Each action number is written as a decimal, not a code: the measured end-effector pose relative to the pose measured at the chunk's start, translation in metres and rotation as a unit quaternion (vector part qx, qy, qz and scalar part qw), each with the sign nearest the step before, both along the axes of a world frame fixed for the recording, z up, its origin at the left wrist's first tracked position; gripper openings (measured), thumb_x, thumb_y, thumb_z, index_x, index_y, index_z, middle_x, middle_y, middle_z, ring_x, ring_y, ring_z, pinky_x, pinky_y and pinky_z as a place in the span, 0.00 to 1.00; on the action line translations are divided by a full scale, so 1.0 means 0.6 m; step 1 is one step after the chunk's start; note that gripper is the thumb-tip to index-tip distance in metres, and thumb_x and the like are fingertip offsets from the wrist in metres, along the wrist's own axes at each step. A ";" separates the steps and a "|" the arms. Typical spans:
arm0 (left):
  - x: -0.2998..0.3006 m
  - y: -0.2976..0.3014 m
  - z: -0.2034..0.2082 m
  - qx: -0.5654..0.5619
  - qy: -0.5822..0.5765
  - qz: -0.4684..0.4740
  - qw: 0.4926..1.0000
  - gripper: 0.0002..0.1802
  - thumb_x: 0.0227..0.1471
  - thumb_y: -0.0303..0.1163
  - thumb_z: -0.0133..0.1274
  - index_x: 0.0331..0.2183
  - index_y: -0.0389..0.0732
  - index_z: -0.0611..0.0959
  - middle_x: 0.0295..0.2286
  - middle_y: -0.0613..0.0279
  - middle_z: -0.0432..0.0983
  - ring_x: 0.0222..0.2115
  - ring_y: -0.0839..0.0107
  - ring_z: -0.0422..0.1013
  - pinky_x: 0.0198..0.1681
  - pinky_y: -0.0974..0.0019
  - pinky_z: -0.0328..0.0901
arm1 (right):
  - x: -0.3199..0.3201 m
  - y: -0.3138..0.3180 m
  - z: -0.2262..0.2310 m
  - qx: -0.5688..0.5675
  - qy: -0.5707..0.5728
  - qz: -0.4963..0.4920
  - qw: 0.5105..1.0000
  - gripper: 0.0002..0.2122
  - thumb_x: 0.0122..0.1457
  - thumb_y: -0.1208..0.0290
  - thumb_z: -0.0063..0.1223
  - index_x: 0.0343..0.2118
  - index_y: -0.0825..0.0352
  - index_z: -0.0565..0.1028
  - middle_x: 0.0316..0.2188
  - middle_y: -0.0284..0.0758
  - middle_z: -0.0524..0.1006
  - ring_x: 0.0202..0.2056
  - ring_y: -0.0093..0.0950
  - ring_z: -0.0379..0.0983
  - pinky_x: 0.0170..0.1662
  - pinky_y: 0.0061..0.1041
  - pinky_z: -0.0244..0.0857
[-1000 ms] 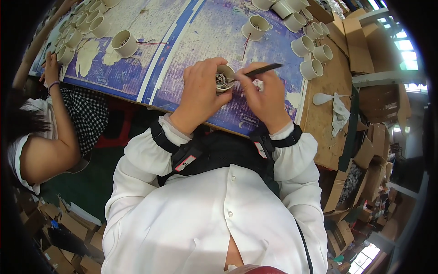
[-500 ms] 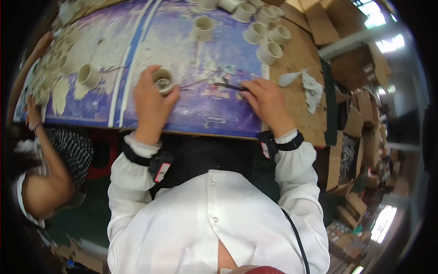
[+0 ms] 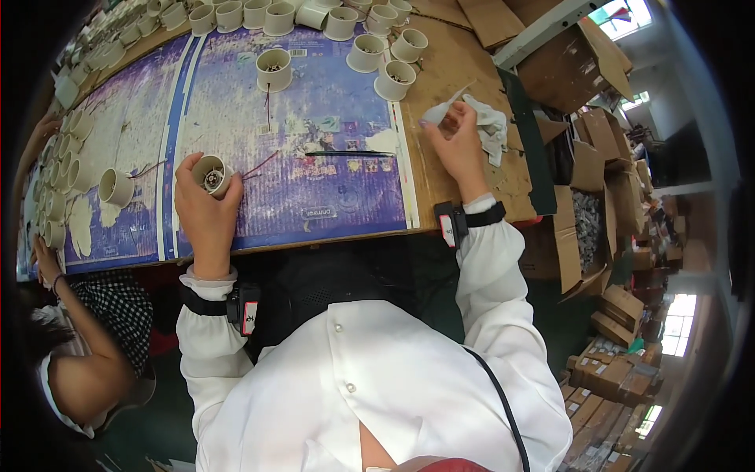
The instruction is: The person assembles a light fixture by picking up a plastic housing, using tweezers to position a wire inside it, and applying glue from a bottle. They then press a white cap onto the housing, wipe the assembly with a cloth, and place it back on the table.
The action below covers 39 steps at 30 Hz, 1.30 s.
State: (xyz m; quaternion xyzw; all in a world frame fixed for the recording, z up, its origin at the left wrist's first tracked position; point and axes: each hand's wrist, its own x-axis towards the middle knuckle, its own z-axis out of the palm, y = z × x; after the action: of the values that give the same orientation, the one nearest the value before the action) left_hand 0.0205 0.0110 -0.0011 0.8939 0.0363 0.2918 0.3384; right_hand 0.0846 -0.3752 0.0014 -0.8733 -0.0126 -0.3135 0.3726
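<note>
My left hand (image 3: 206, 212) is wrapped around a white cup-shaped housing (image 3: 212, 175). Small parts show inside it, and a thin reddish wire (image 3: 261, 164) sticks out to its right. Over the brown board at the right, my right hand (image 3: 458, 145) grips a small whitish squeeze bottle with a pointed nozzle (image 3: 440, 112); the fingers partly hide it. Black tweezers (image 3: 350, 153) lie on the worn purple board (image 3: 314, 211) between my hands. Beyond them stands another white housing (image 3: 274, 71) with a wire trailing toward me.
A crumpled white cloth (image 3: 492, 130) lies just right of my right hand. Several white housings (image 3: 395, 80) stand along the far side. At the left, a co-worker's hand (image 3: 46, 259) is beside more housings (image 3: 116, 187). Cardboard boxes (image 3: 586, 228) fill the right side.
My right hand has let go of the tweezers, moved right and taken hold of the squeeze bottle. My left hand still holds the housing. The whole view has shifted.
</note>
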 end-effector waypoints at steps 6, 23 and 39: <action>-0.006 0.010 -0.005 0.009 -0.005 0.015 1.000 0.31 0.42 0.31 0.68 0.48 0.37 0.73 0.39 0.49 0.76 0.40 0.51 0.74 0.44 0.55 0.68 | 0.016 0.012 0.003 -0.081 0.141 -0.022 0.987 0.16 0.59 0.64 0.62 0.43 0.68 0.70 0.37 0.38 0.79 0.37 0.29 0.77 0.41 0.28 0.70; -0.006 0.006 0.005 -0.042 0.005 -0.021 0.999 0.33 0.38 0.30 0.68 0.48 0.38 0.72 0.37 0.52 0.77 0.39 0.52 0.74 0.43 0.54 0.67 | -0.093 0.200 0.053 -0.135 0.073 0.295 0.943 0.12 0.57 0.75 0.61 0.44 0.68 0.78 0.37 0.39 0.78 0.37 0.36 0.77 0.39 0.27 0.70; -0.013 0.008 0.001 -0.011 0.021 -0.009 1.000 0.34 0.41 0.32 0.69 0.50 0.38 0.72 0.39 0.53 0.77 0.40 0.58 0.75 0.45 0.61 0.69 | -0.080 0.220 0.048 -0.181 0.080 0.315 0.928 0.13 0.54 0.76 0.64 0.43 0.68 0.78 0.35 0.39 0.77 0.34 0.38 0.76 0.36 0.29 0.70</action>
State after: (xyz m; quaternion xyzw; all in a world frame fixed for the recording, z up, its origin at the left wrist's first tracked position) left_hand 0.0126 0.0158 -0.0007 0.8964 0.0383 0.2689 0.3503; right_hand 0.0365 -0.2435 0.0300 -0.8992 -0.3141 -0.1009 0.2872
